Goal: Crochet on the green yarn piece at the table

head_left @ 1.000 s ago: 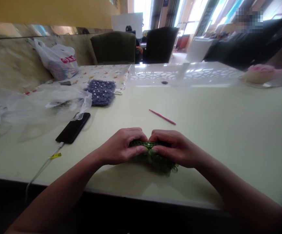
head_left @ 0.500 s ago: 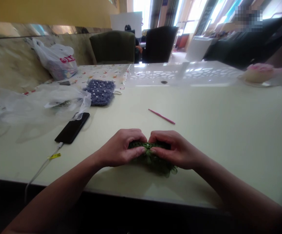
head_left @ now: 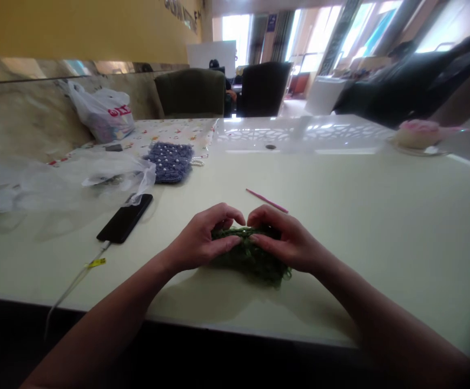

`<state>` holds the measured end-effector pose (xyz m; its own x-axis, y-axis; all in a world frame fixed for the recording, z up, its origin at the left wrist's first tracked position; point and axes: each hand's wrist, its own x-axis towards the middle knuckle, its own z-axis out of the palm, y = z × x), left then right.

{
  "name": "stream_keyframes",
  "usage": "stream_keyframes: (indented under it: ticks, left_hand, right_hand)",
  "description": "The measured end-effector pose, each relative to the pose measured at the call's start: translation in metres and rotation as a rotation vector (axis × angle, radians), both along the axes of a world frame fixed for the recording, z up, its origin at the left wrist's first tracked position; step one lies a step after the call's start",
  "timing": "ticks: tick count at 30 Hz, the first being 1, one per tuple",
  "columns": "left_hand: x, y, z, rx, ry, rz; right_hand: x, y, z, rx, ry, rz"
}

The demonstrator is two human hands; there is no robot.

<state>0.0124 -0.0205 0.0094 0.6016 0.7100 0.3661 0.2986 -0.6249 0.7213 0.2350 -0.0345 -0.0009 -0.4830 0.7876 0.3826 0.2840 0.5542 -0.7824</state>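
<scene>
While clamped on a green crocheted piece, the left hand and right hand close together, fingertips almost meeting above it, and the piece lying on the table directly under and between both palms, its ragged lower edge showing below them. Just past the right hand's knuckles, a slim pink crochet hook, apart from the fingers and not in their way. To the left of the left hand, a black smartphone, with a white charging cable carrying a yellow tag and running toward the table's near edge. Over the phone's upper end, a corner of crumpled clear plastic bag. Farther back, a purple crocheted piece dotted with pearls, on a printed cloth, and a white carrier bag against a marble-patterned wall. Far off on the right, a pink flower ornament on a dish. Both forearms crossing the near edge, with the piece a short way in from it.
</scene>
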Motion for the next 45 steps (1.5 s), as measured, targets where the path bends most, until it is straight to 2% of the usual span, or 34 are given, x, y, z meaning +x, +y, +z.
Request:
stream_keyframes:
  ticks: [3, 7, 9, 13, 17, 20, 22, 24, 28, 30, 33, 36, 39, 41, 43, 45]
  left_hand:
    - [-0.001, 0.003, -0.005, 0.072, -0.048, -0.066]
    - [0.000, 0.005, -0.009, 0.110, -0.075, -0.067]
    - [-0.002, 0.006, -0.008, 0.105, -0.076, -0.080]
    - [-0.008, 0.009, -0.002, 0.061, -0.030, -0.125]
    - [-0.011, 0.010, 0.004, 0.037, 0.024, -0.129]
    - [-0.013, 0.010, 0.007, 0.022, 0.034, -0.121]
    - [-0.016, 0.013, 0.007, 0.007, 0.019, -0.096]
    - [-0.020, 0.019, 0.006, -0.015, 0.018, -0.068]
    - [-0.028, 0.033, -0.001, -0.150, 0.082, 0.004]
    - [-0.031, 0.039, -0.006, -0.206, 0.052, 0.104]
    - [-0.032, 0.045, -0.012, -0.190, -0.067, 0.256]
    - [-0.029, 0.047, -0.017, -0.166, -0.160, 0.352]
    - [-0.027, 0.049, -0.020, -0.335, -0.255, 0.418]
    - [-0.028, 0.049, -0.020, -0.498, -0.331, 0.406]
    - [-0.032, 0.050, -0.020, -0.641, -0.405, 0.306]
    - [-0.037, 0.052, -0.020, -0.771, -0.455, 0.154]
  right_hand:
    - [0.001, 0.001, -0.001, 0.128, 0.008, 0.014]
    - [0.000, 0.001, -0.004, 0.316, -0.027, 0.082]
    - [0.000, 0.002, -0.004, 0.349, -0.023, 0.072]
    - [0.002, 0.002, -0.003, 0.320, -0.020, 0.072]
    - [0.007, 0.005, 0.000, 0.271, -0.052, 0.132]
    - [0.011, 0.008, 0.002, 0.152, -0.089, 0.108]
    - [0.014, 0.011, 0.001, 0.038, -0.119, 0.053]
    - [0.016, 0.014, -0.001, -0.011, -0.117, -0.010]
    - [0.021, 0.019, -0.005, 0.093, -0.001, -0.184]
    - [0.025, 0.022, -0.007, 0.082, 0.057, -0.192]
    - [0.028, 0.028, -0.010, -0.006, 0.023, -0.134]
    - [0.025, 0.030, -0.013, 0.066, -0.063, -0.206]
    - [0.017, 0.027, -0.016, 0.232, 0.036, -0.337]
    - [0.012, 0.027, -0.019, 0.257, 0.099, -0.376]
    - [0.010, 0.029, -0.024, 0.212, 0.125, -0.375]
    - [0.011, 0.034, -0.032, 0.147, 0.172, -0.392]
